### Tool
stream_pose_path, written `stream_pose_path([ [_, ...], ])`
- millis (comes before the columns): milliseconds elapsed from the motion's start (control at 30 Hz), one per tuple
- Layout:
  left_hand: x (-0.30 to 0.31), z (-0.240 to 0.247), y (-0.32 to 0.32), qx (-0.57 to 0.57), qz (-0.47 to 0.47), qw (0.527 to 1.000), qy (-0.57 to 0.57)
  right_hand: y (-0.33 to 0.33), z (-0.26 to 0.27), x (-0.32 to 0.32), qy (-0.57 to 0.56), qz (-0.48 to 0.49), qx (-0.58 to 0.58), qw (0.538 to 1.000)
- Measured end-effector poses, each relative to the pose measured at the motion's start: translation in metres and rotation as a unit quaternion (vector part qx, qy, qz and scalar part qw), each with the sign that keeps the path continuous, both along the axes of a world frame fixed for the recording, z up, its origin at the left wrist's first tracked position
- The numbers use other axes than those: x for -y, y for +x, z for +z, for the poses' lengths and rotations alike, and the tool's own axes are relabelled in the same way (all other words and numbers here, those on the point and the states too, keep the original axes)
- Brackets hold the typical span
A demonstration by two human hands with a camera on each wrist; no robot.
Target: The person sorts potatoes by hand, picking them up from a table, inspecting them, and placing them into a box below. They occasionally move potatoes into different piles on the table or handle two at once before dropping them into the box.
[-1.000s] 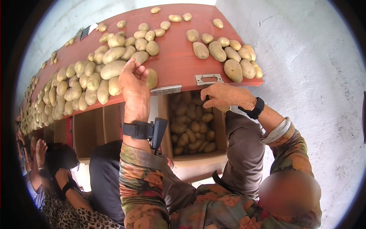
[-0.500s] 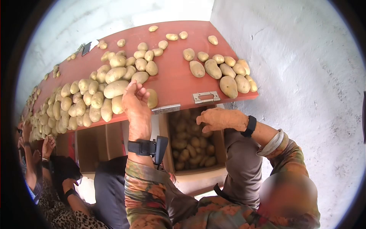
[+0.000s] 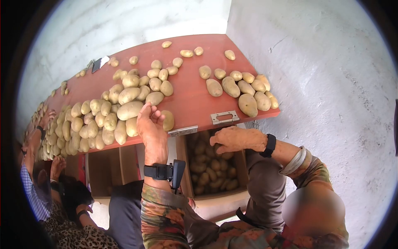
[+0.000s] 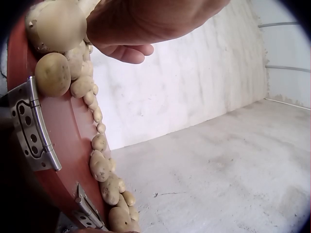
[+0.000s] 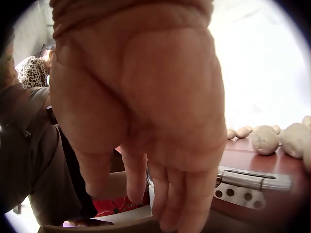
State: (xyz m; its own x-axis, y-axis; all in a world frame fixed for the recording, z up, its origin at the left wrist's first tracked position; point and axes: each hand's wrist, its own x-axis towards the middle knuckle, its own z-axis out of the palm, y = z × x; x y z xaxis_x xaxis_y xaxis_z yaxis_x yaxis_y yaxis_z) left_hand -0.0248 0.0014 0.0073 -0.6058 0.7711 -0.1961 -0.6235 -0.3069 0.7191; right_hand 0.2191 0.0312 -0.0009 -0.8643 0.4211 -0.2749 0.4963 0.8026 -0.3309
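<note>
My left hand [image 3: 152, 129] is at the red table's front edge, palm partly up and fingers loosely bent, beside a large potato [image 3: 129, 110] and a smaller one [image 3: 168, 120]. In the left wrist view that hand [image 4: 150, 22] shows nothing in its fingers. Over a cardboard box [image 3: 217, 197] of potatoes [image 3: 211, 173] hangs my right hand [image 3: 239, 140], its fingers pointing down and relaxed. The right wrist view shows this hand [image 5: 141, 107] empty, near a metal hinge [image 5: 252, 182].
Many potatoes [image 3: 99, 119] cover the table's left part; a smaller group [image 3: 248, 104] lies at the right end. Two metal hinges sit on the front edge. Another box [image 3: 103, 172] stands further left, near other people's hands [image 3: 57, 168]. A wall [image 3: 323, 103] borders the right.
The head view has shifted, so the table sits lower in it. My right hand has moved slightly left over the box; my left stays by the same potatoes. Another person's hand now reaches the far-left potatoes.
</note>
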Motion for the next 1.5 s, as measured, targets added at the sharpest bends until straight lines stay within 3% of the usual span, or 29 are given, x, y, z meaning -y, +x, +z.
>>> stream_pose_path([
  [67,-0.002,-0.002,-0.002,-0.001,0.001,1.000,-0.001,-0.002,0.006,-0.004,0.012,-0.018,-0.015,1.000],
  [133,-0.004,-0.008,-0.008,0.014,0.012,1.000,0.014,-0.003,0.012,-0.014,0.104,-0.081,-0.130,0.983],
  [167,-0.003,-0.007,-0.010,0.012,0.016,1.000,0.012,-0.004,0.012,-0.023,0.102,-0.078,-0.132,0.983],
  [233,-0.002,-0.005,-0.013,0.028,0.041,0.999,0.008,-0.006,0.011,-0.044,0.233,-0.152,-0.153,0.948],
  [367,-0.002,-0.007,-0.017,0.032,0.051,0.998,0.005,-0.019,0.017,-0.077,0.284,-0.186,-0.173,0.925],
  [433,-0.001,-0.006,-0.018,0.024,0.050,0.998,0.005,-0.024,0.008,-0.094,0.334,-0.219,-0.098,0.911],
  [633,-0.001,-0.001,-0.012,0.024,0.049,0.999,0.001,-0.029,-0.022,-0.132,0.323,-0.183,-0.004,0.929],
  [733,-0.002,0.000,-0.010,0.029,0.040,0.999,-0.008,-0.026,-0.055,-0.160,0.391,-0.164,-0.039,0.905],
  [767,-0.002,-0.002,-0.010,0.027,0.033,0.999,-0.006,-0.030,-0.036,-0.147,0.393,-0.164,-0.039,0.904],
  [867,-0.002,-0.001,-0.008,0.022,0.029,0.999,-0.004,-0.040,0.000,-0.119,0.336,-0.189,0.044,0.922],
  [1000,-0.004,-0.006,-0.012,0.025,0.023,0.999,0.009,-0.035,-0.014,-0.109,0.358,-0.172,-0.005,0.918],
  [1133,0.000,-0.003,-0.012,0.019,0.021,1.000,0.006,-0.030,-0.009,-0.070,0.257,-0.198,-0.075,0.943],
  [1200,0.002,-0.003,-0.011,0.016,0.020,1.000,0.004,-0.025,-0.020,-0.064,0.152,-0.285,-0.188,0.928],
  [1233,0.002,-0.002,-0.010,0.012,0.020,1.000,0.008,-0.023,-0.026,-0.063,0.149,-0.286,-0.185,0.928],
  [1300,0.003,-0.001,-0.010,0.011,0.015,1.000,0.009,-0.018,-0.039,-0.062,0.129,-0.314,-0.334,0.879],
  [1333,0.003,-0.002,-0.010,0.007,0.010,1.000,0.012,-0.016,-0.041,-0.061,0.122,-0.318,-0.330,0.880],
  [1433,-0.001,-0.009,-0.014,0.001,-0.022,1.000,0.012,-0.013,-0.019,-0.053,-0.067,-0.352,-0.397,0.845],
  [1500,-0.006,-0.014,-0.016,0.003,-0.050,0.999,-0.004,-0.012,-0.008,-0.047,-0.099,-0.341,-0.402,0.844],
])
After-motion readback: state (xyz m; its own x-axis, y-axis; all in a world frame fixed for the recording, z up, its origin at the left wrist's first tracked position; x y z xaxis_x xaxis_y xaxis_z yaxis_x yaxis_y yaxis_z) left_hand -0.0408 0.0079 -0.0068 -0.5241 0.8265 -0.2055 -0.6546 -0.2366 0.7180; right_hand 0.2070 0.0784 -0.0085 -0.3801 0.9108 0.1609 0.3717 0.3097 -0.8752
